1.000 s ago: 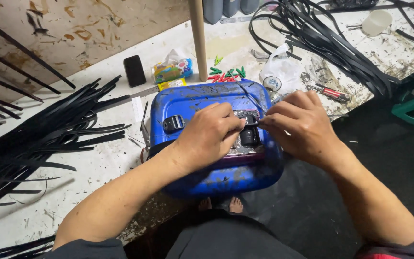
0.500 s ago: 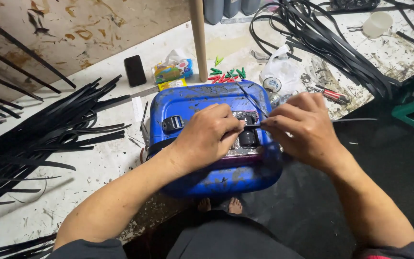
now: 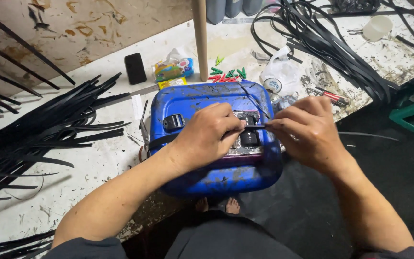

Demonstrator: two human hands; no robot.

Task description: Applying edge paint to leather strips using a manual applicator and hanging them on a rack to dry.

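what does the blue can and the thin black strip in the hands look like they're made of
Blue can: likely moulded plastic, with rounded corners and a dull, scuffed, stained skin. Black strip, pinched between the left hand and right hand: probably rubber or soft plastic, flat, matt and narrow like the bent black strips piled on the table; the look alone leaves that open.

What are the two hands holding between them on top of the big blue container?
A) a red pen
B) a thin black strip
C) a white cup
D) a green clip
B: the left hand and the right hand pinch the ends of a thin black strip stretched between their fingertips, just above the blue container.
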